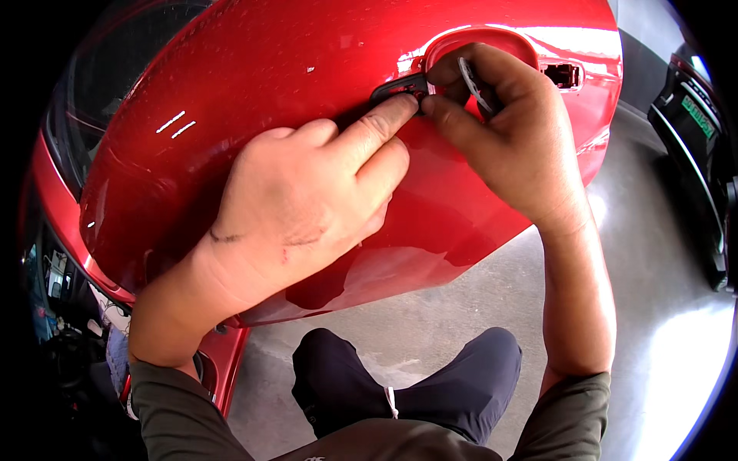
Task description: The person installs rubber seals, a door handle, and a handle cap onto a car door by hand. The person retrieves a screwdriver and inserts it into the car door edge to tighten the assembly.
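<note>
Red-painted metal of the car door (338, 184) dominates, standing open, presumably so its outer face can be reached. At the far right a dark vehicle (686, 154) waits, well apart. The left hand (307, 188) curls most fingers, one fingertip resting on a part; whether its thumb grips is hidden. The right hand (526, 134) is closed, blocking much of the handle recess (506, 41). That black part (396, 88) lies at the recess's left edge, apparently steadied from both sides. Between the right fingers sits a thin pale-edged piece (470, 81).
</note>
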Motion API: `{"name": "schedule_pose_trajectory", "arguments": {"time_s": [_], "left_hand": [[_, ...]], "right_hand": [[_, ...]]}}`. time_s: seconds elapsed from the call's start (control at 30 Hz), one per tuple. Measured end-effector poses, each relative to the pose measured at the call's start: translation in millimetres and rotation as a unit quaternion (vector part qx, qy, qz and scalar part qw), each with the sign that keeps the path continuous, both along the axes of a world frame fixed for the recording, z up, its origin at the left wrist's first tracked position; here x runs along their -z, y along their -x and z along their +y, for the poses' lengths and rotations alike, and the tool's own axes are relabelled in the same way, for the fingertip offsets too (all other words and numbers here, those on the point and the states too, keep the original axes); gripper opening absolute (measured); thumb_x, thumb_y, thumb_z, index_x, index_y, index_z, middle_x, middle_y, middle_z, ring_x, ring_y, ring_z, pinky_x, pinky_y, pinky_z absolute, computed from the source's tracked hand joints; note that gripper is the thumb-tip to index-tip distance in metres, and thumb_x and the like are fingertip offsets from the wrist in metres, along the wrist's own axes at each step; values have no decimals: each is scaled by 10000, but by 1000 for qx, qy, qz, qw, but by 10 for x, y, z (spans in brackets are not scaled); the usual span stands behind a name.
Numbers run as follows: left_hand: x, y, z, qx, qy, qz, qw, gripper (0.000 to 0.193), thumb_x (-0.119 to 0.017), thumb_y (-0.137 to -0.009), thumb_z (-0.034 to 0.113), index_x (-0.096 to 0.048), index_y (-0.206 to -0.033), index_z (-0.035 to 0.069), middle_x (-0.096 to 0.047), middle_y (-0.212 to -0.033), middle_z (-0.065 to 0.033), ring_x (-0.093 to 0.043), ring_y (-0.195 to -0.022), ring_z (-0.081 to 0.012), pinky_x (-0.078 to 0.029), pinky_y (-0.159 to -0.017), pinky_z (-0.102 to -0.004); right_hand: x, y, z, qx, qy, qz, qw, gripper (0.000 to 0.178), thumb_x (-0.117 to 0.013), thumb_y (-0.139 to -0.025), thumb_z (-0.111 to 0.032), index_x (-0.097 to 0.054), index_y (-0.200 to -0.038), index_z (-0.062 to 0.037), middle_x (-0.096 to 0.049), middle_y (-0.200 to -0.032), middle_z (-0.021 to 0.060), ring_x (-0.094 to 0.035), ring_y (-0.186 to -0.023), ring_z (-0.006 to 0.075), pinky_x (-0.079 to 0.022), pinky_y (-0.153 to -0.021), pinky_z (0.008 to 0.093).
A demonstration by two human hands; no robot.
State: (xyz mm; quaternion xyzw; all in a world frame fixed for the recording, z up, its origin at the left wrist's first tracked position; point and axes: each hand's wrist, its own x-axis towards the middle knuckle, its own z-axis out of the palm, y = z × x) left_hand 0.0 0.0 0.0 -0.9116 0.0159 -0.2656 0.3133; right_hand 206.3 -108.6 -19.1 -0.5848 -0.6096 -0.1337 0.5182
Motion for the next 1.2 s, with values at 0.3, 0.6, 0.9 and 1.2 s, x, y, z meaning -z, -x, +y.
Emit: {"name": "schedule_pose_trajectory", "arguments": {"time_s": [0.3, 0.6, 0.9, 1.2], "left_hand": [[7, 39, -2, 18, 4, -16, 1000, 335, -791, -704, 122, -695, -1021, 72, -664, -1441, -58, -634, -725, -189, -534, -632, -312], [22, 91, 20, 15, -18, -33, 999, 318, -774, -727, 143, -717, -1026, 53, -670, -1439, -74, -601, -662, -189, -511, -599, -302], [35, 175, 7, 20, -29, -44, 998, 304, -747, -755, 126, -719, -1047, 45, -708, -1363, -127, -621, -657, -190, -517, -589, -309], [705, 150, -412, 121, 666, 75, 732, 135, -678, -946, 147, -615, -913, 33, -580, -681, -37, -521, -560, -80, -418, -525, -261]], "right_hand": [[214, 37, -280, -80, -56, 195, 976, 102, -710, -908, -32, -676, -995, 7, -627, -769, -8, -573, -700, 53, -468, -644, 249], [441, 26, -437, -95, 23, 201, 975, 161, -708, -934, -14, -678, -1088, 23, -658, -839, 27, -597, -792, 68, -513, -733, 257], [643, 168, -519, -161, 75, 277, 944, 286, -699, -924, 4, -661, -1207, 26, -642, -854, 57, -582, -819, 73, -523, -742, 280], [919, 428, -559, 1, 40, -162, 986, 687, -740, -776, -104, -580, -1433, 22, -652, -920, 76, -614, -773, 281, -545, -706, 380]]}}
